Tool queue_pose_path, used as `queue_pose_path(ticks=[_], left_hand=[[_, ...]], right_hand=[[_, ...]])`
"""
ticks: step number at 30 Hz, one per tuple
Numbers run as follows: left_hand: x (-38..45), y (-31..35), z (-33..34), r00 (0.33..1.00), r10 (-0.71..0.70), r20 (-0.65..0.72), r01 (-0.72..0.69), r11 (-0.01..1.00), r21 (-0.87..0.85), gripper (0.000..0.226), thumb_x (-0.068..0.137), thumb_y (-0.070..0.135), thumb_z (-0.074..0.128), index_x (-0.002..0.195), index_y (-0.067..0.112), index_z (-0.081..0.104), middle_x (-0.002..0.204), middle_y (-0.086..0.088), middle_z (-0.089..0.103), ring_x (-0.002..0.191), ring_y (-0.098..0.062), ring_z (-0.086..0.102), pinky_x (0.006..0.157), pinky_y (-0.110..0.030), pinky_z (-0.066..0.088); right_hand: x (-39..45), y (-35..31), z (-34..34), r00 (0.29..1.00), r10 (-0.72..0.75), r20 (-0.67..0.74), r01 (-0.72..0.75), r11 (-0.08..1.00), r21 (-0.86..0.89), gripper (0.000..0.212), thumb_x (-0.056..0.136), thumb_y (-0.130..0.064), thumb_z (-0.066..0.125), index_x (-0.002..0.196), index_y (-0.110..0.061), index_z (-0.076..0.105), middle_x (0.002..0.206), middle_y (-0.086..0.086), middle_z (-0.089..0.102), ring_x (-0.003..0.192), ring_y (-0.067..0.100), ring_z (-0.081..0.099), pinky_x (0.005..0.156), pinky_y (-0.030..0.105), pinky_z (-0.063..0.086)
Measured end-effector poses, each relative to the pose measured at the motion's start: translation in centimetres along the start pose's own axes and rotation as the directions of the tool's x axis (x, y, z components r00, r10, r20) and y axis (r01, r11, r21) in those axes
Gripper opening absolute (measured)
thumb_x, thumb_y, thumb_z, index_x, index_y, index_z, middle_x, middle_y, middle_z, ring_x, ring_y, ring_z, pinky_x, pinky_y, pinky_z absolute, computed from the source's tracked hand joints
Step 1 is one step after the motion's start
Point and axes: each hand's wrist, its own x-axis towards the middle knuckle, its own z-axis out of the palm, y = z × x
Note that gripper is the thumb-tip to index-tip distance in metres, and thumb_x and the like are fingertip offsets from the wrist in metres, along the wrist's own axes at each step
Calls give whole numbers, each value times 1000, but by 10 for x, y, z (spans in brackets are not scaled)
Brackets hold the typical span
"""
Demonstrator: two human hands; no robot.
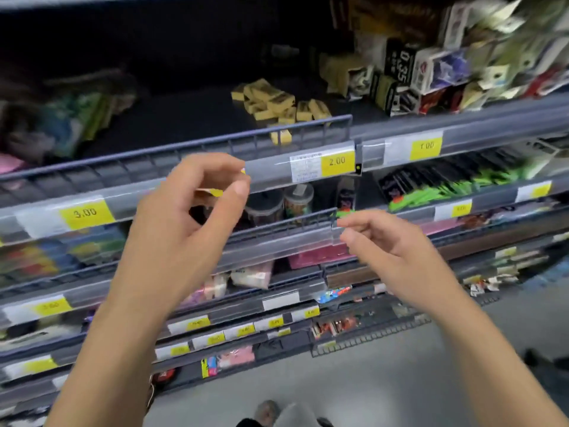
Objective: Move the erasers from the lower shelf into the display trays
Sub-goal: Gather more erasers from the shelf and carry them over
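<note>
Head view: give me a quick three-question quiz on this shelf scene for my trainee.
1. True or false: the left hand pinches a small yellow item, probably an eraser.
2. Which price tag sits just below the pile of yellow erasers? A) 3.00 B) 2.00 C) 5.00
3. Fill in: the right hand, fingers loosely curled, holds ____.

Key: 1 true. 2 B. 3 nothing.
</note>
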Motion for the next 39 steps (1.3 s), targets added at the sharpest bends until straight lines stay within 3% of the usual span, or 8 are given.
queue_pose_path(ticks=[4,8,13,19,24,32,36,39], left_hand=[[53,1,-6,985,161,-56,-129,918,375,34,101,43,56,130,25,60,121,9,67,117,-17,59,98,-22,42],[84,-10,-3,997,50,63,-79,780,621,52,98,50,54,132,12,62,121,-13,68,110,-40,59,95,-51,47],[85,-22,3,981,139,135,-192,613,766,45,97,53,50,116,19,73,94,-6,73,86,-36,65,68,-41,41],[85,-31,5,972,185,145,-224,546,807,40,100,52,49,111,21,73,88,0,70,79,-30,61,66,-38,33],[85,-27,1,983,150,106,-180,673,717,48,100,57,44,123,23,69,99,4,73,89,-26,64,73,-39,40],[115,-9,-2,988,-42,151,11,980,199,49,87,77,45,113,38,59,91,19,71,87,0,64,77,-35,57],[128,-4,-1,971,20,240,-48,993,112,26,96,54,59,83,31,62,72,7,67,69,-6,60,60,-33,45],[133,-10,-2,968,38,250,-64,993,97,24,100,38,63,80,28,71,78,7,69,79,-15,63,75,-34,45]], right_hand=[[57,-53,-19,978,-206,-38,203,976,-85,12,97,-25,64,106,-27,70,88,-9,67,80,10,62,70,19,50],[121,-85,-31,950,-291,-112,246,920,-304,12,95,-34,63,102,-28,70,87,-16,65,76,4,59,72,17,48],[184,-79,-28,994,9,-111,-74,800,-595,37,88,-52,62,116,-28,66,102,-4,69,94,21,64,77,30,48],[207,-82,-19,977,186,-101,-206,729,-652,31,83,-37,69,105,-16,72,101,7,72,88,25,67,85,36,57],[194,-88,-13,987,90,-133,-151,804,-575,34,83,-28,71,117,-30,68,106,-6,68,84,13,65,74,23,52],[140,-109,19,856,-514,59,460,705,-540,40,81,-16,71,120,-23,66,103,-12,63,91,3,53,80,12,37],[138,-111,28,806,-583,103,546,663,-512,42,76,-3,72,116,-17,67,104,-5,61,98,12,52,85,18,39],[145,-112,24,812,-560,163,554,655,-513,39,82,-12,76,119,-22,65,108,-6,63,103,11,55,88,17,41]])
